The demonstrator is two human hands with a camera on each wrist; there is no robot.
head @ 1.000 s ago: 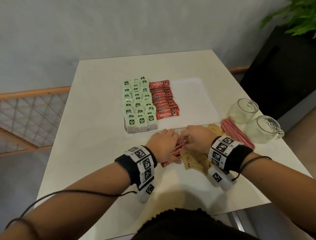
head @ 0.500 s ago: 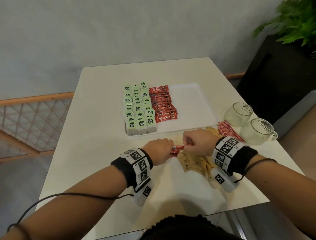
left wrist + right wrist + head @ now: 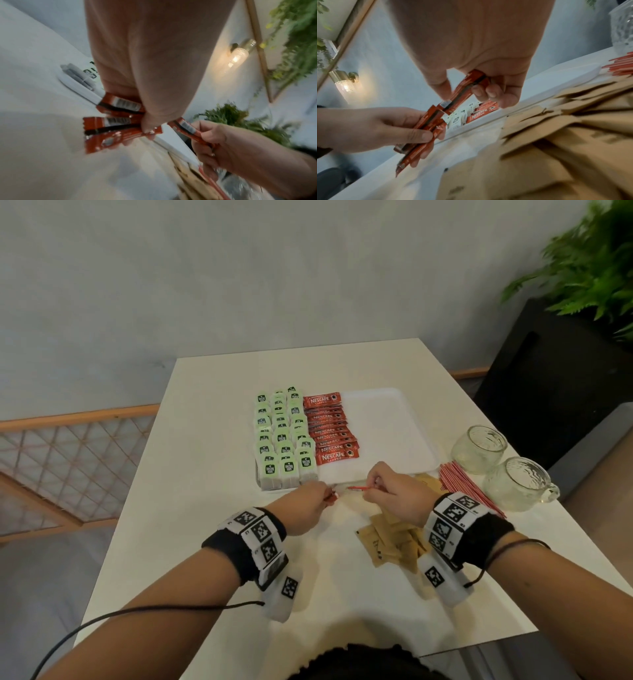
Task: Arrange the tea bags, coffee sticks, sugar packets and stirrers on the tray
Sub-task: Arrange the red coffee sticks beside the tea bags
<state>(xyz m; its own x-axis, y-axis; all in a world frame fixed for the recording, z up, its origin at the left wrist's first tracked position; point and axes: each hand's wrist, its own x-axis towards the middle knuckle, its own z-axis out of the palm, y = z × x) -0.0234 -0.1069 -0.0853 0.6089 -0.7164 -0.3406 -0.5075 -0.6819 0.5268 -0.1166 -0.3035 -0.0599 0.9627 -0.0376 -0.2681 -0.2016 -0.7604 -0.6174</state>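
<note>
On the white tray (image 3: 394,419) stand rows of green tea bags (image 3: 282,436) and a column of red coffee sticks (image 3: 332,429). My left hand (image 3: 308,505) (image 3: 147,125) grips a bundle of several red coffee sticks (image 3: 109,123) just in front of the tray's near edge. My right hand (image 3: 387,491) (image 3: 471,89) pinches a single coffee stick (image 3: 465,88) (image 3: 359,488) next to it. Brown sugar packets (image 3: 390,539) lie loose under my right wrist. Red stirrers (image 3: 462,484) lie right of the tray.
Two glass mugs (image 3: 478,448) (image 3: 517,487) stand at the table's right edge beside the stirrers. The right half of the tray is bare. A plant and a dark cabinet stand to the right of the table (image 3: 205,542).
Both hands have risen from the table toward the tray's front edge. My right hand has drawn one coffee stick away from the bundle that my left hand holds.
</note>
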